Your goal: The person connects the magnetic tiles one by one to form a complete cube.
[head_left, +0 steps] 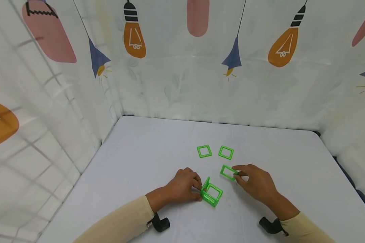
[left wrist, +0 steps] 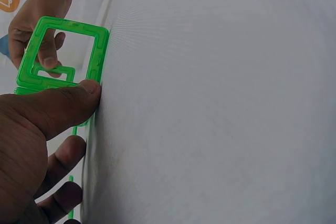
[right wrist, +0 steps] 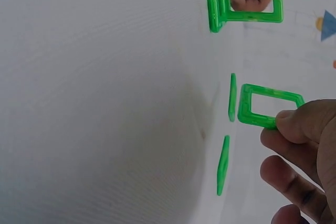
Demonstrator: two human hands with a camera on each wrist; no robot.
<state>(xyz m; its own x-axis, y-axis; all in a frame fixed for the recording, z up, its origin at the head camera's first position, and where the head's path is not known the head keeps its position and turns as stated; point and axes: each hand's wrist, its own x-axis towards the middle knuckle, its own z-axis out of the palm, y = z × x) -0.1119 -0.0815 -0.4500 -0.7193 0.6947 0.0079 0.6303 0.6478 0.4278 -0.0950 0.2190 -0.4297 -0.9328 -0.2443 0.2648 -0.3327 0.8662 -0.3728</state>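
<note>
In the head view my left hand (head_left: 184,187) holds a small assembly of green magnetic tiles (head_left: 210,199), open square frames joined at their edges. One of its tiles stands up, and another lies out toward the right. The left wrist view shows the thumb pressed on the lower edge of a tile (left wrist: 97,59). My right hand (head_left: 257,182) pinches a single green magnetic tile (head_left: 222,169) by one edge between thumb and forefinger. In the right wrist view this tile (right wrist: 244,106) is held tilted, apart from the assembly.
Two more green tiles, one on the left (head_left: 199,152) and one on the right (head_left: 224,157), lie flat beyond my hands. They rest on a white table (head_left: 152,145). A pale curtain (head_left: 176,87) printed with lamps and bulbs hangs behind the far edge.
</note>
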